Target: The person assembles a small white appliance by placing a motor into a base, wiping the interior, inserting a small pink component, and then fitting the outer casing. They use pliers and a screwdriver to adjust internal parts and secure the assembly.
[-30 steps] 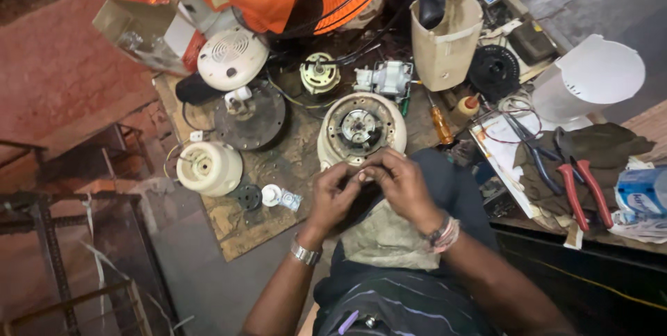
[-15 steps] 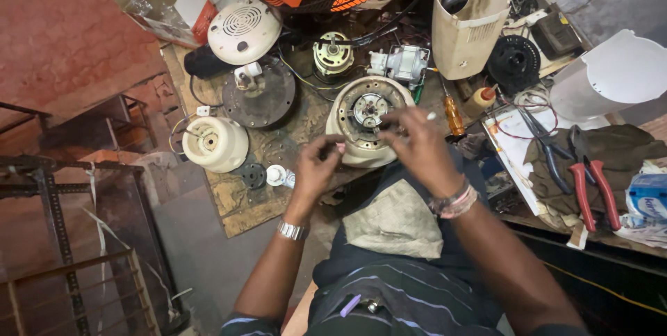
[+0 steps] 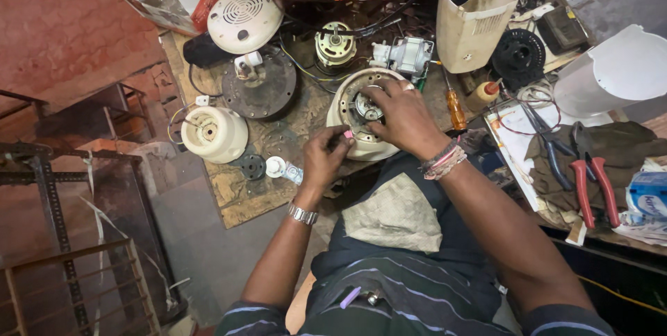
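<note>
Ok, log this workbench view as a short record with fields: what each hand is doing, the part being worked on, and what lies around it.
Left hand: at the near rim of the motor housing, pinching something small and pink
Right hand: laid over the housing, fingers on its centre
Motor housing: round, cream, open side up
Left of it: cream round cover, dark round base
Behind it: small motor, white vented cover
Right of it: screwdriver, red-handled pliers
</note>
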`<state>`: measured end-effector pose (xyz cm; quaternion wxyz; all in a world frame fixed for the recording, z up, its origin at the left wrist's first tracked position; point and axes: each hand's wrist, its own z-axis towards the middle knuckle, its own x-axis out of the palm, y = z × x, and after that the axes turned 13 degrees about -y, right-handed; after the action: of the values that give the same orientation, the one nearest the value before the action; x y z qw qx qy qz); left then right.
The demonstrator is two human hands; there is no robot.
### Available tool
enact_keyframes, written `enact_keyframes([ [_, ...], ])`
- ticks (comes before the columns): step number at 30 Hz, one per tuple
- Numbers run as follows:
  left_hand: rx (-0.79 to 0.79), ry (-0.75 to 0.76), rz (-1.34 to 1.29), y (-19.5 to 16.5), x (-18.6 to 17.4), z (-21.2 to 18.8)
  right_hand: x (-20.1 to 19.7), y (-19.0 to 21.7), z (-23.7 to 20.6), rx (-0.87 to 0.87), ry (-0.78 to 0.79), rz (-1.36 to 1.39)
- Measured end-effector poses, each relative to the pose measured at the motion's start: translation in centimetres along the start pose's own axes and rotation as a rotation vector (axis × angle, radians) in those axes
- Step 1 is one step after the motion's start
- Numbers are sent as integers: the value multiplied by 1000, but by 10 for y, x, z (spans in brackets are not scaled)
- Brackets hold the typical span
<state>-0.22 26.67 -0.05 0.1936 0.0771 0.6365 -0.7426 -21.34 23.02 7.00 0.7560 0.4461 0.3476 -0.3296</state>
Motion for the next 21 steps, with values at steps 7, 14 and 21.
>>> enact_keyframes([
  [7,-17,-43,-24,-8,2,-2,5,-1,3,-5,-28,-71],
  [14,19,-71,-27,-10,9,-3,-1,-17,14,-65,-61,-10],
  [21,76,-44,-14,-11,5,-1,-9,-20,22,-32,-71,44],
])
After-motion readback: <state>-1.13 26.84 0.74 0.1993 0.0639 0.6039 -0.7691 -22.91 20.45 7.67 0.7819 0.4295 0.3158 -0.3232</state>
